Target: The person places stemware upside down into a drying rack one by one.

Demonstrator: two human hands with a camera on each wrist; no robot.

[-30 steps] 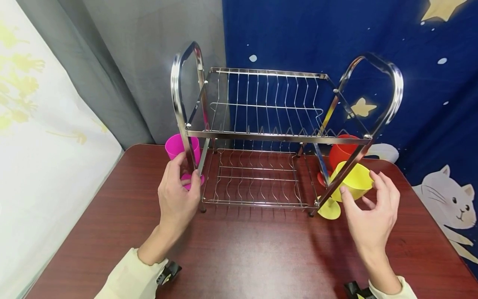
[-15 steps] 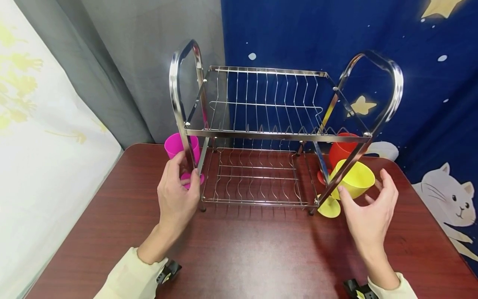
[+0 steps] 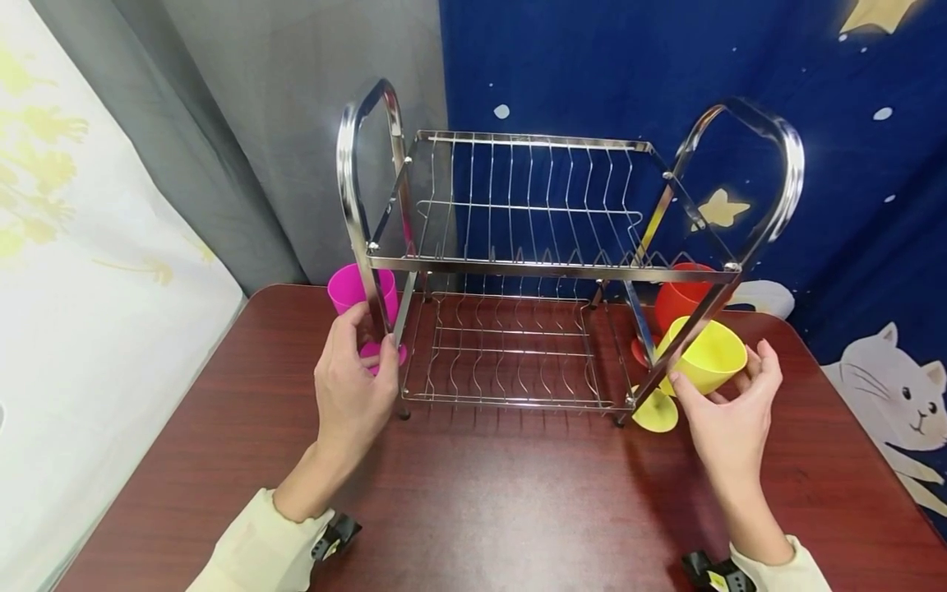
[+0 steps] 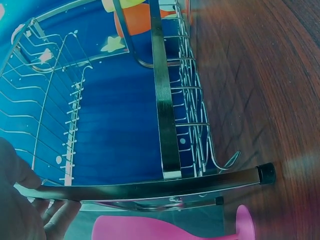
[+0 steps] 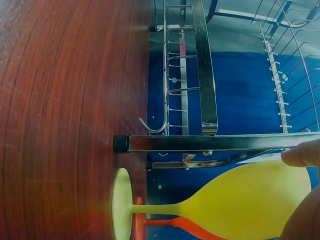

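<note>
A chrome two-tier dish rack stands upright on the table. My left hand grips its front left post between thumb and fingers, as the left wrist view shows. Behind that post stands a magenta plastic goblet, apart from the hand in the left wrist view. At the front right post, my right hand holds the bowl of a yellow plastic goblet, thumb at the post side and fingers on the outer side. Behind it a red goblet is partly hidden by the rack and yellow goblet.
The dark red-brown wooden table extends in front of the rack. Grey curtain and blue star-patterned curtain hang close behind it. White patterned cloth borders the left side.
My right fingers lifted away from the yellow goblet's outer side, then came back against it. The goblet stays about where it was. The left hand keeps its grip on the post.
</note>
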